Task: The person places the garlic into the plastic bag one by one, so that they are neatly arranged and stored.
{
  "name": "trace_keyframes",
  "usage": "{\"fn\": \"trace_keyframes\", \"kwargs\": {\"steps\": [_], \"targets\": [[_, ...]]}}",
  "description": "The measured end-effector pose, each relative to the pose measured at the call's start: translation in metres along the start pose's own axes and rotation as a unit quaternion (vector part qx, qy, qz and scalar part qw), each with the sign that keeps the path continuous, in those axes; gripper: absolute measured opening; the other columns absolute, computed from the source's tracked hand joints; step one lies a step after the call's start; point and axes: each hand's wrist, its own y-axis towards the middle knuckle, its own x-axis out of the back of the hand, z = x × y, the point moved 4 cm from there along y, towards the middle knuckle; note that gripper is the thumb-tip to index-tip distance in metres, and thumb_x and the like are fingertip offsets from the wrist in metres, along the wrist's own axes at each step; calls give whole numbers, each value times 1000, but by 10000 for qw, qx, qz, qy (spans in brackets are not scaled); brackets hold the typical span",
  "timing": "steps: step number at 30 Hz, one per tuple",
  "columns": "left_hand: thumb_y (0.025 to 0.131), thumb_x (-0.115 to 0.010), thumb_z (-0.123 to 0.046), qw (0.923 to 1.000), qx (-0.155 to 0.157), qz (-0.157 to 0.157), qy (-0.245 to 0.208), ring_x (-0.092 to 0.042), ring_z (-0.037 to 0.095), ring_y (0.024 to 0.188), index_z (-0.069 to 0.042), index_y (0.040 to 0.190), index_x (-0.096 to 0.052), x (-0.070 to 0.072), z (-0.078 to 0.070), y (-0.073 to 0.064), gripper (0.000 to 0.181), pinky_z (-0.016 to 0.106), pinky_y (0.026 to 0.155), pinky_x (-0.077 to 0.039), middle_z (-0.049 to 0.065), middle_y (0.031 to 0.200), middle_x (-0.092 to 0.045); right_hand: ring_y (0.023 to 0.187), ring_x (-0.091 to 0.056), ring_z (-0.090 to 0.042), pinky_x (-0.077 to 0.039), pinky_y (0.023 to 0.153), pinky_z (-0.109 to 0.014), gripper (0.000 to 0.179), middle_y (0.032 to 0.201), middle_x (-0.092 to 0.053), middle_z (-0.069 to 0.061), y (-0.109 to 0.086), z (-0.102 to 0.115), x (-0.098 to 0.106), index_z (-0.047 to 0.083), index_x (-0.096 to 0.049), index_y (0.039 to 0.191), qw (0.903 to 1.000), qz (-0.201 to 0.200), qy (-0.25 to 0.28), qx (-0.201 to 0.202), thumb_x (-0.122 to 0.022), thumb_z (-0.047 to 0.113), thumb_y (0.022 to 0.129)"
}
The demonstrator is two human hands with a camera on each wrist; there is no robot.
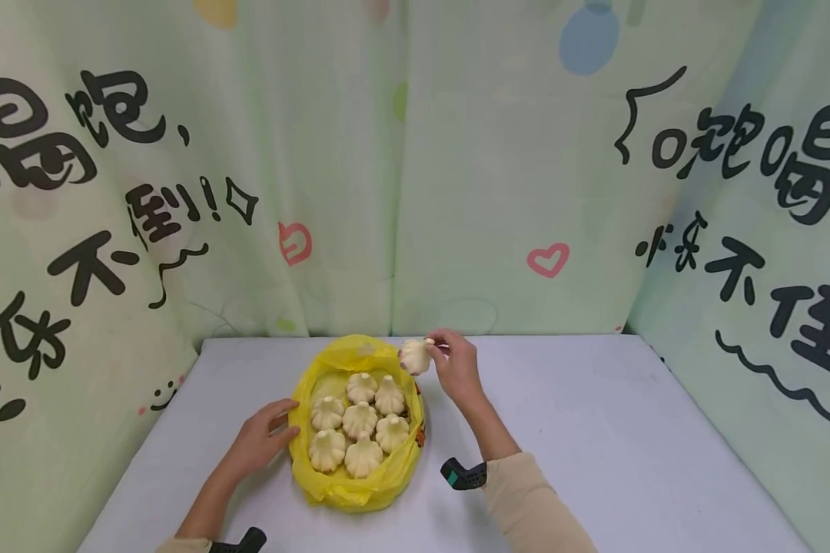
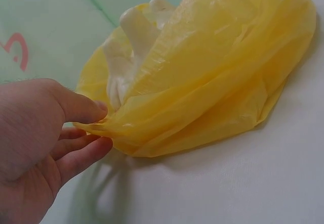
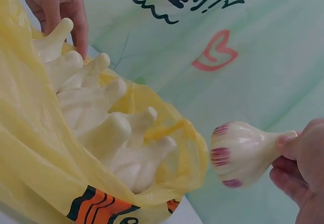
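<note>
Several white garlic bulbs stand stem up inside a yellow plastic bag whose mouth is spread wide. My left hand pinches the bag's left edge between thumb and fingers, as the left wrist view shows closely. Beyond the bag's far right rim, my right hand holds one garlic bulb by its stem, raised above the table. Purple streaks mark the base of that bulb, which points toward the bag in the right wrist view.
The bag sits on a white table. Behind and on both sides hangs a pale green curtain with black lettering and pink hearts. Orange and black print shows on the bag's right side. A black wrist camera sits on the right forearm.
</note>
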Motion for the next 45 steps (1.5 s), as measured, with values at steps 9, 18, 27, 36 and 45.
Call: {"fn": "trace_keyframes", "kwargs": {"steps": [9,18,27,36,45], "targets": [[93,-63,-10,9998,96,-37,-144,-50,42,129,-1,138,-49,0,6,-4,48,45,100,-51,24,146,-43,92,-68,-28,-60,82,-37,11,97,-68,-15,-1,11,-8,0,-68,98,9999,1,160,22,-67,2,88],[93,-63,-12,9997,160,-23,-167,-50,42,129,-2,138,-49,2,4,0,48,46,100,-51,24,147,-42,95,-68,-26,-60,82,-32,15,99,-68,-12,2,22,-23,1,-68,102,9991,232,334,139,-69,5,88],[93,-63,-11,9995,200,-35,-223,-51,43,128,-2,137,-50,0,9,3,47,45,99,-52,24,146,-43,95,-68,-25,-60,81,-29,14,100,-68,-12,0,33,-39,3,-68,102,9975,504,433,241,-67,5,89],[93,-62,-10,9994,277,-56,-218,-50,43,129,-4,138,-49,-1,7,2,47,46,100,-51,23,147,-42,98,-68,-27,-60,83,-28,16,103,-69,-14,2,40,-52,1,-68,104,9954,675,597,321,-67,6,89],[93,-62,-10,9995,263,-72,-151,-50,43,128,-3,137,-50,0,4,0,46,46,99,-51,24,146,-43,99,-68,-27,-60,83,-30,15,103,-68,-14,3,46,-68,1,-68,104,9932,886,663,369,-67,6,89]]}}
